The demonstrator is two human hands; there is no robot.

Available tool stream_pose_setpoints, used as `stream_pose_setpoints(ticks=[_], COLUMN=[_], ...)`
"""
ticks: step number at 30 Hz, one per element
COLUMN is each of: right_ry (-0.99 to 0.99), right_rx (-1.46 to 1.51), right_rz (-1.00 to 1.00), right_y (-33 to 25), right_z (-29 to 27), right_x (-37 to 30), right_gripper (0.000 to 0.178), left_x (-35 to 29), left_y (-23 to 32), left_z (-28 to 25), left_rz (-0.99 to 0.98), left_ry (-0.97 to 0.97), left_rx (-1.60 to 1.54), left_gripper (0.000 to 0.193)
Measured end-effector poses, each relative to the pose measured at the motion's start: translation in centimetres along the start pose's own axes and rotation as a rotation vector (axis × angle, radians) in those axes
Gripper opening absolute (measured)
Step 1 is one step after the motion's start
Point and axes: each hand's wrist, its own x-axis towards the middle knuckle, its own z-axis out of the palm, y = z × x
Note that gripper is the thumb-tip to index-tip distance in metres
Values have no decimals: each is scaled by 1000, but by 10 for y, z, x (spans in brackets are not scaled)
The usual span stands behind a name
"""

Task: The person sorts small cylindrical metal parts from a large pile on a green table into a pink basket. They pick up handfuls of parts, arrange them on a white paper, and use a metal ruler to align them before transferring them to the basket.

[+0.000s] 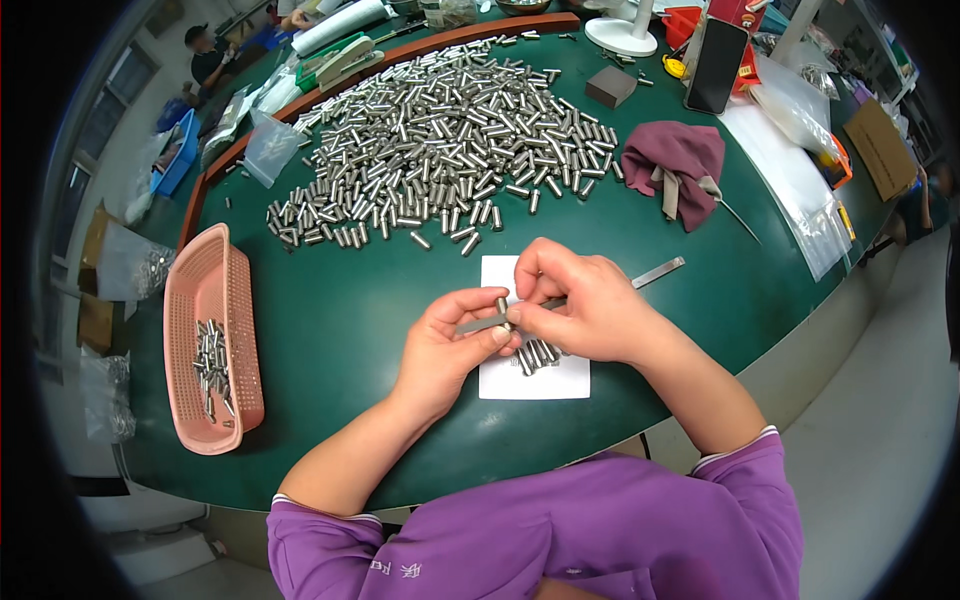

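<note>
My left hand (455,335) is closed, pinching a short shiny metal pin (502,303) between thumb and fingers. My right hand (585,300) grips a long, flat grey metal strip (658,273), whose far end sticks out to the right. Its near end lies across the pin at my left fingertips; whether it is a file I cannot tell. Under both hands lies a white sheet of paper (500,380) on the green table. A short row of metal pins (537,356) rests on the paper, partly covered by my hands.
A large heap of metal pins (450,140) spreads over the table beyond my hands. On the left stands a pink basket (180,330) with some pins. A maroon cloth (675,165), dark block (610,87) and phone (717,68) sit at right. A wooden rim (360,78) borders the back.
</note>
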Motion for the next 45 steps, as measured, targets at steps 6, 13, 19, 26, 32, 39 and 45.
stream_pose_setpoints(ticks=[6, 13, 19, 26, 32, 39, 45], right_ry=[40, 7, -13, 9, 30, 178, 230], right_rx=[-1, 25, -80, 36, -34, 55, -183], right_rz=[149, 138, 40, 169, 42, 205, 145], right_y=[9, 5, -3, 7, 7, 15, 19], right_z=[-30, -22, -6, -24, -8, -32, -28], right_x=[-5, -1, 1, -2, 0, 0, 2], right_gripper=[24, 26, 27, 29, 28, 25, 23], left_x=[0, 1, 3, 2, 3, 2, 1], left_y=[1, 1, -2, 1, 0, 3, 6], left_z=[-11, -10, -2, -7, -6, -17, -12], left_rz=[26, 12, 31, 69, 43, 41, 0], left_ry=[-31, -32, -23, -20, -42, -90, -54], left_rx=[-131, -173, -17, -81, -37, -184, -208], left_gripper=[35, 35, 34, 34, 34, 36, 38])
